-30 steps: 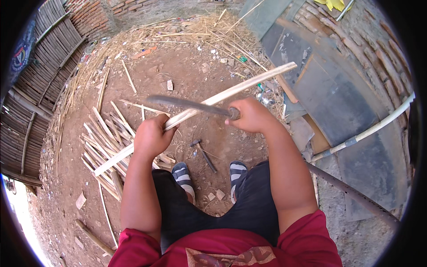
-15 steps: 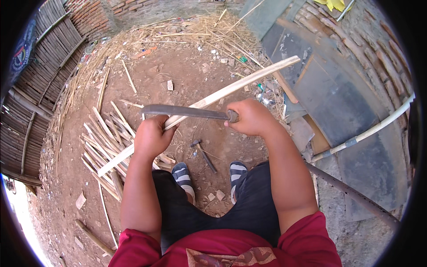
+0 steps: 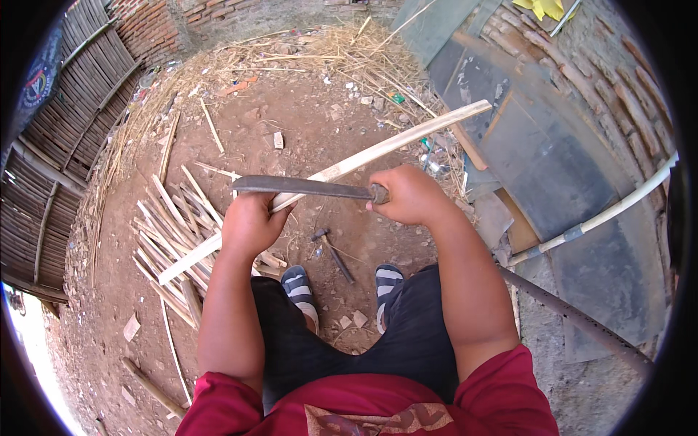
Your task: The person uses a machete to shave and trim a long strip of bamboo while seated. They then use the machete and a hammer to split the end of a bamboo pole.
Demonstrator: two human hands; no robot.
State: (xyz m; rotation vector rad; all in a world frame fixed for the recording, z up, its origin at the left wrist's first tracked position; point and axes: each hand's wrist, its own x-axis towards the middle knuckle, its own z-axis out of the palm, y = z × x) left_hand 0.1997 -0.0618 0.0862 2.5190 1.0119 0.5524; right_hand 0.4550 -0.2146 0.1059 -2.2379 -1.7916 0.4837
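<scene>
My left hand (image 3: 251, 221) is closed around a long pale strip of wood (image 3: 396, 142), which slants from the lower left up to the far right. In my right hand (image 3: 407, 194) is the handle of a machete (image 3: 305, 186). Its dark blade points left and lies across the strip, with the tip just beyond my left hand. The blade seems to touch the strip's upper face, though I cannot tell for sure. My left fingers are partly hidden beneath the strip and blade.
A hammer (image 3: 334, 256) lies on the dirt between my sandalled feet. To the left is a pile of split wood sticks (image 3: 171, 251). Dark flat sheets (image 3: 545, 160) lean along the right, near a pale pipe (image 3: 596, 218). Straw (image 3: 320, 54) covers the far ground.
The far end of the wood strip has dipped slightly toward me. My right hand and the machete have shifted a little nearer; my left hand has hardly moved.
</scene>
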